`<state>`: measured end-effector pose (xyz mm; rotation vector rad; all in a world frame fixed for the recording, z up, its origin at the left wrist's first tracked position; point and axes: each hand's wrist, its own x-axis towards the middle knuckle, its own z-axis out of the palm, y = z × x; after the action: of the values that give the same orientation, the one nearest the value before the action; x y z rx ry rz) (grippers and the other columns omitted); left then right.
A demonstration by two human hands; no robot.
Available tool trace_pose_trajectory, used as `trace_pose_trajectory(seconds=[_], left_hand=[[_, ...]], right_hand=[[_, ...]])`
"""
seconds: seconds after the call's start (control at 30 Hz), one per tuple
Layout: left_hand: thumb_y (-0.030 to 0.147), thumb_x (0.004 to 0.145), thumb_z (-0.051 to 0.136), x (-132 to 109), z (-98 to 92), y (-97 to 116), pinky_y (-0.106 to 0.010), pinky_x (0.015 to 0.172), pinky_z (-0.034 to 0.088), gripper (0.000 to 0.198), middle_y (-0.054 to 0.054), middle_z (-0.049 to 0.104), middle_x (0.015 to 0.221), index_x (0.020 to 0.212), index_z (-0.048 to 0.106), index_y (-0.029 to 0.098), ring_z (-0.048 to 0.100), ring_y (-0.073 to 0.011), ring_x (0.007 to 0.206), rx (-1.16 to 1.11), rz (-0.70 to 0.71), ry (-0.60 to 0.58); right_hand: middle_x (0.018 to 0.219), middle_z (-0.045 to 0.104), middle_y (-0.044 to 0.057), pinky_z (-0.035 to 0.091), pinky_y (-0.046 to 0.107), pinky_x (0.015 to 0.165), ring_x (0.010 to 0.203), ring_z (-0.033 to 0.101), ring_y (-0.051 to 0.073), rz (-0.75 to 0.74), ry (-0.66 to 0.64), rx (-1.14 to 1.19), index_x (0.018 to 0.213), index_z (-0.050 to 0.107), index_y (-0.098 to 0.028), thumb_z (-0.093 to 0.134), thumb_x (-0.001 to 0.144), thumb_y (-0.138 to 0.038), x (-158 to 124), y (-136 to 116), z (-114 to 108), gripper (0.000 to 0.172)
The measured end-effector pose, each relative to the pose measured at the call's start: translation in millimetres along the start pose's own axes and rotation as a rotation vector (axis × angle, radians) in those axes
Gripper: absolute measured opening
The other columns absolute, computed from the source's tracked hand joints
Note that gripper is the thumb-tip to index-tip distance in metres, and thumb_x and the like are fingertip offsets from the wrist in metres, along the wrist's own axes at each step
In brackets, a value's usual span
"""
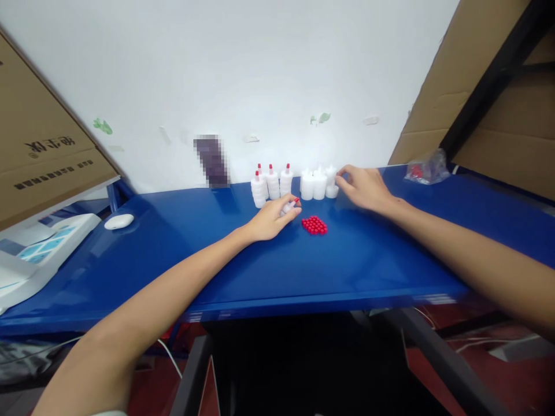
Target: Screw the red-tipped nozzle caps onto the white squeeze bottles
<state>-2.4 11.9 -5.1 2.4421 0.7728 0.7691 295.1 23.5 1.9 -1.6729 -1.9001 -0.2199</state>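
My left hand (274, 219) is closed around a small white squeeze bottle (287, 208), which tilts to the right and has a red tip cap on its nozzle. At the right end of a group of uncapped white bottles (319, 186), my right hand (366, 186) has thumb and fingers curled at a white bottle (332, 189). Its fingertips appear to grip that bottle's side. Several red-capped bottles (273, 184) stand upright behind my left hand. Between my hands, nearer to me, loose red caps (314, 225) lie in a tight cluster.
A clear plastic bag (428, 169) with red pieces lies at the back right of the blue table (243, 271). On the left are a white oval case (119, 222) and a white device (47, 251). Cardboard (47, 138) stands at both sides, and a white wall (277, 75) behind.
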Motion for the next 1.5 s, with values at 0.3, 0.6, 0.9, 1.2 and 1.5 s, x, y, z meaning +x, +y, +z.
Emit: trace_pose_trajectory(seconds=[0.3, 0.6, 0.9, 1.2, 1.5], left_hand=[[0.05, 0.104, 0.046, 1, -0.7, -1, -0.032, 0.08, 0.047, 0.036, -0.003, 0.069, 0.094, 0.111, 0.062, 0.018, 0.061, -0.0186, 0.082, 0.014, 0.006, -0.012], [0.05, 0.103, 0.045, 0, -0.9, 0, -0.033, 0.081, 0.048, 0.036, -0.004, 0.069, 0.096, 0.111, 0.061, 0.019, 0.062, -0.0195, 0.084, 0.021, 0.0, -0.021], [0.048, 0.102, 0.045, 0, -1.6, 2, -0.034, 0.084, 0.049, 0.036, -0.006, 0.071, 0.102, 0.112, 0.062, 0.018, 0.065, -0.021, 0.09, 0.03, 0.002, -0.032], [0.049, 0.103, 0.045, 0, -1.5, 2, -0.034, 0.084, 0.051, 0.037, -0.006, 0.072, 0.104, 0.113, 0.062, 0.018, 0.066, -0.0216, 0.093, 0.04, -0.003, -0.038], [0.048, 0.103, 0.044, 0, -2.3, 4, -0.034, 0.086, 0.05, 0.037, -0.007, 0.073, 0.106, 0.112, 0.062, 0.018, 0.067, -0.0225, 0.095, 0.049, 0.015, -0.044]], right_hand=[[0.069, 0.064, 0.005, 0.044, 0.041, 0.075, 0.073, 0.059, 0.026, 0.239, -0.028, 0.319, 0.078, 0.061, -0.024, 0.054, 0.084, -0.031, 10, 18, 12, 0.011], [0.101, 0.069, 0.003, 0.047, 0.044, 0.093, 0.104, 0.061, 0.027, 0.309, -0.123, 0.896, 0.09, 0.038, -0.029, 0.056, 0.064, -0.019, 25, 26, 36, 0.033], [0.09, 0.069, 0.004, 0.048, 0.042, 0.084, 0.094, 0.064, 0.026, 0.361, 0.014, 0.767, 0.088, 0.04, -0.028, 0.056, 0.067, -0.02, 16, 31, 38, 0.027], [0.086, 0.064, 0.003, 0.046, 0.038, 0.075, 0.083, 0.059, 0.024, 0.193, -0.03, 0.633, 0.085, 0.047, -0.027, 0.058, 0.072, -0.025, 8, 18, 24, 0.018], [0.079, 0.068, 0.004, 0.046, 0.039, 0.079, 0.079, 0.062, 0.024, 0.098, -0.04, 0.612, 0.077, 0.064, -0.023, 0.055, 0.077, -0.029, 3, 10, 18, 0.011]])
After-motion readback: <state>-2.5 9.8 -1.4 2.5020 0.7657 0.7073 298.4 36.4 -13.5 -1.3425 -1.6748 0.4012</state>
